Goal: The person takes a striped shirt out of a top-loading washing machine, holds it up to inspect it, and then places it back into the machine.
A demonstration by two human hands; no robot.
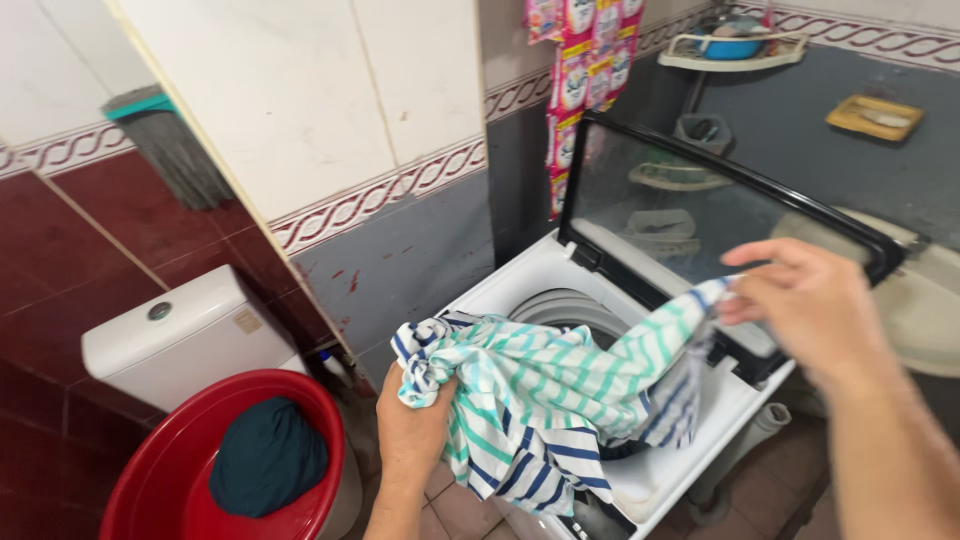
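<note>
The left hand (pixel 412 425) rises from the lower edge, its grip clamped on one bunched end of the striped garment (pixel 545 395); the right hand (pixel 805 305) reaches in from the right, fingers pinched on the other end. The garment hangs stretched over the open top-loading washing machine (pixel 690 455). A red basin (pixel 150 485) holding a dark cloth (pixel 268 455) stands at left, before the toilet tank (pixel 185 335) and tiled wall (pixel 380 110).

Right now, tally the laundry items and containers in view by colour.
Striped white, green and blue garment, held by the left hand and right hand: 1
Dark teal garment: 1
Red basin: 1
White top-load washing machine, lid up: 1
Total: 4
</note>
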